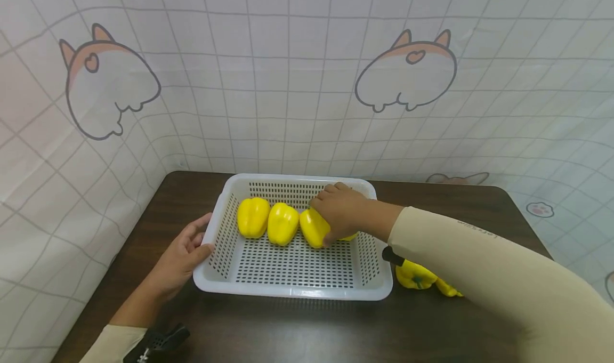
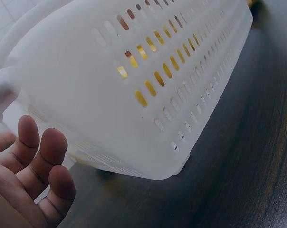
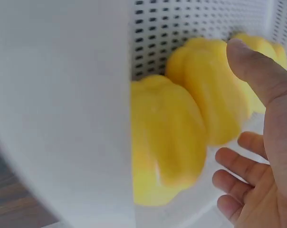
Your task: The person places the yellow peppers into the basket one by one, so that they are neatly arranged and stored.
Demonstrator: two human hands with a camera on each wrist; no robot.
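Here's the right hand (image 1: 341,209), over the right end of the basket (image 1: 336,293), above a row of yellow peppers (image 1: 283,224)! From the head view it looks clamped on, the palm hiding most of the fourth pepper (image 1: 350,237). But over to the right wrist view: thumb well apart from the fingers, those fingers loosely bent, nothing pinched between them. Whether the thumb touches a pepper, I cannot tell.

Left hand (image 1: 184,251) now: thumb on the basket's left rim, fingers bent at the edge, a hold on that side. The left wrist view gives what the head view can't, the outside of the wall, smooth and milky, with rows of rounded slots and yellow showing through them.

Textures, then! The basket is white, plastic by the look of it, oblong with rounded corners, its floor and sides pierced all over. The peppers are glossy, blocky and lobed, standing side by side. Two more lie on the dark, wood-grained table (image 1: 268,331), just right of the basket: one pepper (image 1: 413,274) shows a green stem, its neighbour (image 1: 448,288) is half behind the beige sleeve (image 1: 455,251). Behind it all, a creased white backdrop (image 1: 307,120), gridded and printed with round cartoon dogs (image 1: 408,78).
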